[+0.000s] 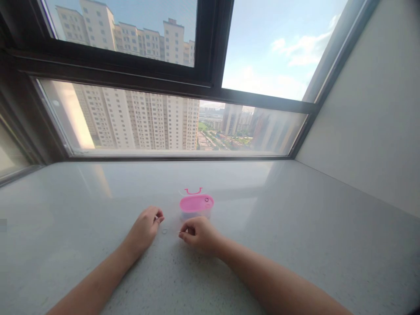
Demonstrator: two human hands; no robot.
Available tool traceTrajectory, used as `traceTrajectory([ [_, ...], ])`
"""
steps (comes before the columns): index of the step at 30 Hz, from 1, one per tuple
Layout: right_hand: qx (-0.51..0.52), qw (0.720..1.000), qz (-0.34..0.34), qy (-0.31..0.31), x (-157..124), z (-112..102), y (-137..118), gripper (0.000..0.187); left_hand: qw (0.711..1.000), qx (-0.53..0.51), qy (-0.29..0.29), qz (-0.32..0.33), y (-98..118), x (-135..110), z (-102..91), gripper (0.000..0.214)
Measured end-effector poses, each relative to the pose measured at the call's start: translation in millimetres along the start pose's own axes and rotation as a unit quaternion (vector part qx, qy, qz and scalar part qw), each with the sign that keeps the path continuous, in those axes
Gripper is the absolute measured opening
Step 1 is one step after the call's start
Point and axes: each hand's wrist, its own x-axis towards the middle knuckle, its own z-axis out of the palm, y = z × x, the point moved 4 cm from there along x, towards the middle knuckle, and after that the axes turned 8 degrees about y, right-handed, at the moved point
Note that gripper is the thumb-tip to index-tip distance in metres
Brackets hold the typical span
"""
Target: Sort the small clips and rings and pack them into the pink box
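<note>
My left hand rests on the pale speckled surface with thumb and fingertips pinched together; whatever it may hold is too small to make out. To its right, my right hand also pinches, and a faint pale bit shows at its fingertips, too small to name. Between the hands lies a small clear ring-shaped piece. Just beyond my right hand stands an oval plastic box with a pink lid and a see-through body, partly covered by that hand. A small dark ring shows on the lid.
A pink curved handle lies behind the box. The wide speckled sill runs back to a dark window frame. A white wall bounds the right side. Tall buildings show through the glass.
</note>
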Motion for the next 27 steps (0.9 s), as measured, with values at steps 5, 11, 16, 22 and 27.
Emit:
traceTrajectory([
  [5, 0.004, 1.0, -0.001, 0.004, 1, 0, 0, 0.013, 0.998, -0.034, 0.045, -0.014, 6, -3, -6.2, 0.017],
  [11, 0.037, 0.999, -0.006, 0.002, 1, -1, 1, 0.014, 0.992, -0.108, 0.031, -0.055, 4, -6, -0.5, 0.022],
  [16, 0.051, 0.999, 0.005, -0.001, 1, -3, -1, 0.012, 0.994, -0.102, 0.014, -0.041, 7, -7, 0.5, 0.021],
  [22, 0.066, 0.998, 0.012, -0.019, 2, -2, -2, 0.013, 0.997, -0.081, 0.009, -0.011, 14, -8, -2.0, 0.021],
  [27, 0.082, 0.996, 0.015, -0.021, 2, 0, 1, 0.014, 0.997, -0.083, 0.002, 0.008, 20, -8, -3.7, 0.02],
])
